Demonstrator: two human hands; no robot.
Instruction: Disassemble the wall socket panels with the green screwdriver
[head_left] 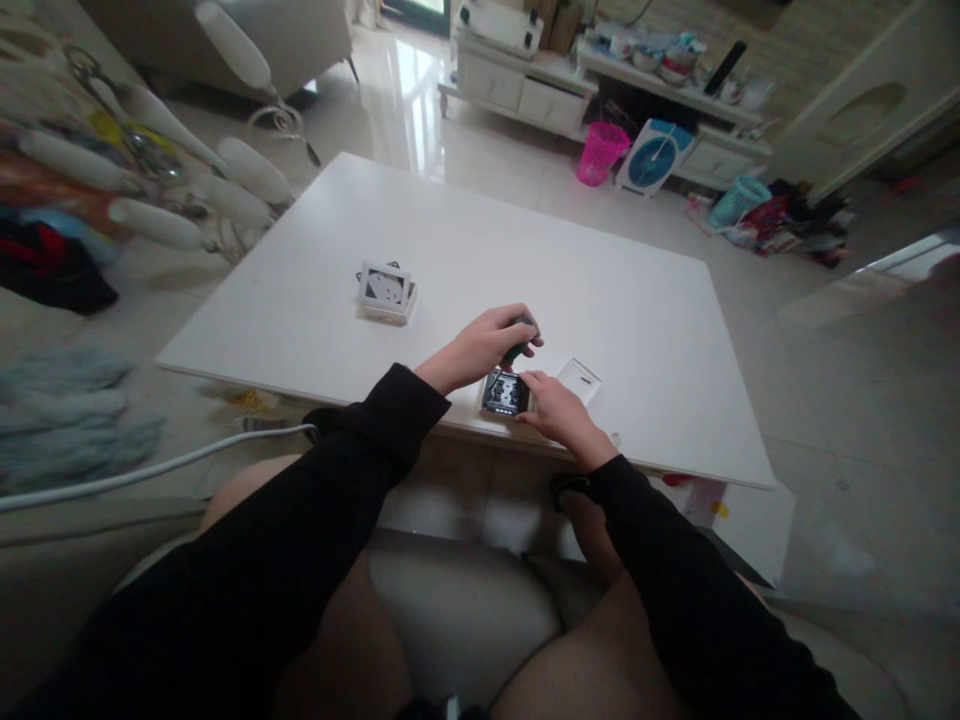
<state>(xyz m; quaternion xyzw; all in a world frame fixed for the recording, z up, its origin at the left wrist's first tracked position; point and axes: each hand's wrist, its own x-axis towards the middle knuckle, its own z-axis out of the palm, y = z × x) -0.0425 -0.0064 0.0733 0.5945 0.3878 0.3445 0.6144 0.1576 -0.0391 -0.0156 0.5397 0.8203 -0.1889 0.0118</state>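
My left hand (491, 340) is closed round a small dark object (519, 347), mostly hidden by the fingers, whose kind I cannot make out. It hovers just above a small open white-edged box (504, 393) with a dark, white-patterned surface inside. At the box's right side, my right hand (553, 408) grips the edge between thumb and fingers. Partly behind that hand lies a shallow white box part, perhaps a lid (581, 378). Farther left on the table stands another small white box (390, 312), with a grey-pictured white lid (385, 287) resting tilted on top.
Everything sits on a white table (600, 270), its front edge close to my knees. A white-armed lamp (240, 170) reaches over the left corner. Beyond the table are a pink basket (600, 153), a blue-and-white fan (654, 157) and a low white cabinet (517, 85).
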